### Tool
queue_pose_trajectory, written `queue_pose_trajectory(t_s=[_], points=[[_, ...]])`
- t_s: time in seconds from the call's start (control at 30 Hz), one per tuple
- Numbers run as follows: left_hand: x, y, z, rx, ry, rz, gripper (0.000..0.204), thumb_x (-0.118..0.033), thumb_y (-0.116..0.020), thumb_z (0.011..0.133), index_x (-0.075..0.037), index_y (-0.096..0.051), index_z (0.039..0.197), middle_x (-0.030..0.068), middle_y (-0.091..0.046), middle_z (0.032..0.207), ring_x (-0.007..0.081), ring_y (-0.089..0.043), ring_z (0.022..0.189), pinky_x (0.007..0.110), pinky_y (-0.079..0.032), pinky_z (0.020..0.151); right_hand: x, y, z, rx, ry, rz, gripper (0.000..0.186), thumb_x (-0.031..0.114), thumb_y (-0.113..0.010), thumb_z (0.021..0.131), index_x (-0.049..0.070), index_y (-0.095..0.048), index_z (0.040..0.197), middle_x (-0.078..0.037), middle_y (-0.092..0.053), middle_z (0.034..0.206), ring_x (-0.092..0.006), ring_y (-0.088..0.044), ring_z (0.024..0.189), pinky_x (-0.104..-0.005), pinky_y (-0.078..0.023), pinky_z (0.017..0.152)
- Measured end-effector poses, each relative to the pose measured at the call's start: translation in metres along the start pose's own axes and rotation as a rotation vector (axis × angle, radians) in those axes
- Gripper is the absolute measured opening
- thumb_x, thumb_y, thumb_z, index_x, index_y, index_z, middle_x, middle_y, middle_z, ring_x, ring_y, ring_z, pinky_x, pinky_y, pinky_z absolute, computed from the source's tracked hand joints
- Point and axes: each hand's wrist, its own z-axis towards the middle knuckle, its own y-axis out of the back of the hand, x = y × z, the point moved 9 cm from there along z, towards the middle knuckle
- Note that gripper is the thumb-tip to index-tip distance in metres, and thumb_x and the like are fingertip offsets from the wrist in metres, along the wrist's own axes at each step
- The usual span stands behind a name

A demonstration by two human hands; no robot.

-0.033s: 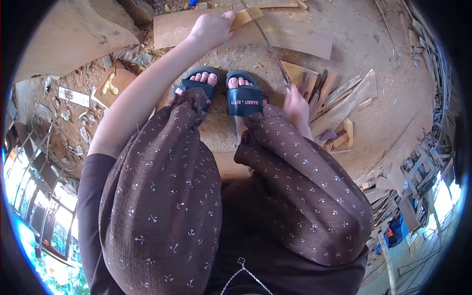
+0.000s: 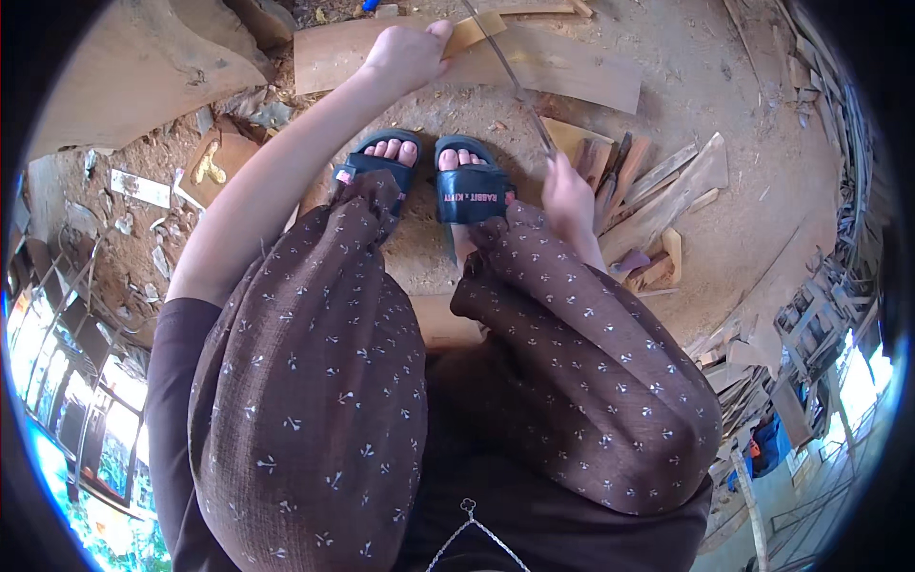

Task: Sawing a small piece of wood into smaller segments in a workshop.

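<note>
Working two-handed around dark sandals (image 2: 474, 195).
Right of the sandals, clamps fingers of the right hand (image 2: 569, 198) around a thin tool (image 2: 516, 84); beyond the sandals, clamps fingers of the left hand (image 2: 407, 59) on a small wood piece (image 2: 466, 37).

Premises appear to be a woodworking workshop: dusty brown floor (image 2: 762, 205) littered with pale flat chips (image 2: 160, 259), angular brown wooden offcuts (image 2: 669, 197), and heaped narrow grey-brown timber scraps (image 2: 812, 315).
</note>
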Motion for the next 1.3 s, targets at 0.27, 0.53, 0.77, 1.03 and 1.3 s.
queue_pose_trajectory(t_s=[0.27, 0.53, 0.77, 1.03, 1.3], points=[[-0.001, -0.002, -0.001, 0.091, 0.042, 0.062, 0.045, -0.042, -0.056, 0.088, -0.004, -0.042, 0.105, 0.0120, -0.068, 0.074, 0.0287, -0.068, 0.064, 0.039, -0.054, 0.052, 0.033, -0.021, 0.064, 0.039, 0.082, 0.130, 0.018, 0.017, -0.046, 0.096, 0.006, -0.055, 0.108, -0.023, -0.064, 0.081, -0.0406, -0.063, 0.075, -0.0510, -0.049, 0.063], [-0.002, -0.003, -0.002, 0.051, 0.029, -0.019, 0.043, -0.040, -0.053, 0.090, -0.003, -0.042, 0.107, 0.0155, -0.067, 0.071, 0.0331, -0.067, 0.066, 0.042, -0.053, 0.056, -0.012, -0.006, -0.008, 0.077, -0.015, 0.094, 0.020, 0.020, -0.045, 0.097, 0.004, -0.053, 0.106, -0.021, -0.065, 0.083, -0.0409, -0.063, 0.075, -0.0485, -0.051, 0.062], [-0.002, -0.003, 0.000, 0.118, 0.139, 0.042, 0.046, -0.041, -0.055, 0.089, -0.003, -0.042, 0.110, 0.0118, -0.068, 0.079, 0.0289, -0.069, 0.068, 0.040, -0.054, 0.054, 0.026, -0.018, 0.072, 0.066, 0.071, 0.074, 0.019, 0.020, -0.046, 0.097, 0.005, -0.054, 0.107, -0.023, -0.064, 0.079, -0.0420, -0.062, 0.073, -0.0507, -0.048, 0.060], [-0.001, -0.010, 0.001, 0.144, 0.155, 0.017, 0.044, -0.039, -0.055, 0.089, -0.001, -0.041, 0.107, 0.0153, -0.067, 0.072, 0.0321, -0.068, 0.065, 0.042, -0.054, 0.055, -0.023, 0.000, -0.015, -0.027, 0.023, 0.125, 0.017, 0.019, -0.046, 0.096, 0.005, -0.054, 0.099, -0.020, -0.065, 0.081, -0.0394, -0.064, 0.073, -0.0502, -0.050, 0.062], [0.000, -0.008, 0.002, 0.168, 0.172, 0.055, 0.042, -0.039, -0.051, 0.092, -0.002, -0.041, 0.110, 0.0153, -0.068, 0.074, 0.0314, -0.069, 0.068, 0.042, -0.054, 0.056, 0.016, -0.013, 0.050, 0.042, 0.035, 0.066, 0.018, 0.020, -0.046, 0.096, 0.007, -0.055, 0.104, -0.022, -0.065, 0.080, -0.0409, -0.063, 0.076, -0.0509, -0.049, 0.063]])
